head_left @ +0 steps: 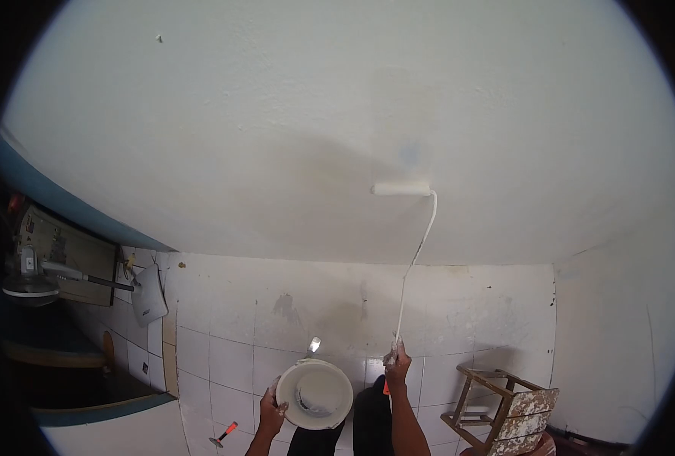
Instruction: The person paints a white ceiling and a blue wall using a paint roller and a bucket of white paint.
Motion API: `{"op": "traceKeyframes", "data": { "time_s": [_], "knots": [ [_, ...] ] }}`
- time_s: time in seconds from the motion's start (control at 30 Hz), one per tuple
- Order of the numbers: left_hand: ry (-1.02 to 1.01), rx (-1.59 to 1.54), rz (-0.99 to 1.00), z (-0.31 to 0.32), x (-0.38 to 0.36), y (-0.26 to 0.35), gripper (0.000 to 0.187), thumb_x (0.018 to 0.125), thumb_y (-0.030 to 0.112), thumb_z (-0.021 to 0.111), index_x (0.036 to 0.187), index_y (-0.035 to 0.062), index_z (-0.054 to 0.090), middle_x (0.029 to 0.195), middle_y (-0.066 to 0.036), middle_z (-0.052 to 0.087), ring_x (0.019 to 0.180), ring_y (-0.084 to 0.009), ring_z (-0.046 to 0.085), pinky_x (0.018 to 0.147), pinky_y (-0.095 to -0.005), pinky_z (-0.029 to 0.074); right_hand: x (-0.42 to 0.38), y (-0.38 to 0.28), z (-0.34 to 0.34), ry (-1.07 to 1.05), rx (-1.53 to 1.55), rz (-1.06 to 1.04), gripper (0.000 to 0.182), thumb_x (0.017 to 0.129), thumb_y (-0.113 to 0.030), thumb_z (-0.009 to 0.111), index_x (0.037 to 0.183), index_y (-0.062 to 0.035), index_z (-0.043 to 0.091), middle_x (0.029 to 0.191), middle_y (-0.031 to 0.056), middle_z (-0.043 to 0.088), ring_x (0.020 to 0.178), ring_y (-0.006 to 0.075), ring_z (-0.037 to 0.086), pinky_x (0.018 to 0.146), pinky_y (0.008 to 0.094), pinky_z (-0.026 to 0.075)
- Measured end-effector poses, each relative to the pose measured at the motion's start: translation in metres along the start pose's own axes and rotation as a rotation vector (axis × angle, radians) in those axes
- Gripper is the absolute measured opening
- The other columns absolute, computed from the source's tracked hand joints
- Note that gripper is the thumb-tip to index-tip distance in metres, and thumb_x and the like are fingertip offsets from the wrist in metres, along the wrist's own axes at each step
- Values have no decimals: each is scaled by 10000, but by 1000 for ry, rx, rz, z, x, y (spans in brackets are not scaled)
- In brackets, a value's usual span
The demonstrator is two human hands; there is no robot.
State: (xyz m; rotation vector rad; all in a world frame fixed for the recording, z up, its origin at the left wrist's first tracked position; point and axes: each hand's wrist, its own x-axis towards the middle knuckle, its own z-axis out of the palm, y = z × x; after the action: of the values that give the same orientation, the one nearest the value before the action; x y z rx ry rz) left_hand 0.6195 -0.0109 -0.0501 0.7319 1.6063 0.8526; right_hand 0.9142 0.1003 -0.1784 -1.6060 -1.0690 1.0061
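My right hand (397, 363) is closed around the handle of a paint roller; a bit of its orange grip shows below the fist. The long bent wire of the paint roller (402, 188) runs upward, and its white sleeve lies against the pale wall (314, 99). Around the sleeve the wall looks damp and darker in a vertical band. My left hand (271, 406) grips the left rim of a white bucket (348, 380), thumb over the edge. Some whitish paint shows inside the bucket, which is held in front of my legs.
A paint-spattered wooden stool (504, 410) lies at the lower right. On the tiled floor (231, 349) rests an orange-handled scraper (224, 434). A standing fan (32, 285) and a doorway with a blue frame (71, 213) are on the left.
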Motion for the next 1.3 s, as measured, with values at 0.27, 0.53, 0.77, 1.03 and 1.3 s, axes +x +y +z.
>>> {"op": "traceKeyframes", "data": {
  "time_s": [0.27, 0.53, 0.77, 1.03, 1.3],
  "knots": [
    [7, -41, 9, -1, -3, -8, 686, 734, -185, 443, 1392, -38, 314, 1324, -142, 479, 1241, -217, 458, 1054, -327, 324, -9, 2, -6, 9, -107, -21, 364, 912, -44, 481, 1271, -1, 518, 585, -3, 437, 468, 74, 474, 446, 227, 411],
    [-10, -22, 17, 0, -4, -4, 687, 735, -196, 446, 1391, -43, 313, 1330, -157, 474, 1246, -218, 454, 1055, -321, 322, 48, -56, 3, 46, -65, -266, 405, 856, 19, 511, 1260, 8, 520, 627, 58, 531, 504, 111, 510, 467, 250, 422],
    [-14, -31, 20, -1, -5, -8, 717, 710, -147, 481, 1395, -42, 301, 1341, -146, 460, 1249, -222, 443, 1071, -341, 309, 94, -129, 9, 44, -8, -385, 329, 945, -49, 423, 1254, -1, 525, 555, 2, 425, 461, 89, 456, 447, 242, 403],
    [-18, -57, 4, 0, -6, -16, 718, 710, -158, 485, 1394, -42, 299, 1337, -149, 462, 1249, -222, 444, 1067, -342, 318, 66, -89, 6, 1, -38, -230, 368, 883, -3, 459, 1244, 4, 532, 577, 48, 513, 482, 108, 502, 462, 250, 413],
    [-15, 8, 2, 0, -6, -14, 705, 734, -210, 451, 1399, -13, 322, 1320, -138, 485, 1221, -204, 474, 1033, -309, 347, 5, -5, -4, 6, -105, -129, 339, 950, -59, 432, 1274, -2, 513, 572, -5, 440, 469, 76, 465, 449, 241, 408]
  ]
}}
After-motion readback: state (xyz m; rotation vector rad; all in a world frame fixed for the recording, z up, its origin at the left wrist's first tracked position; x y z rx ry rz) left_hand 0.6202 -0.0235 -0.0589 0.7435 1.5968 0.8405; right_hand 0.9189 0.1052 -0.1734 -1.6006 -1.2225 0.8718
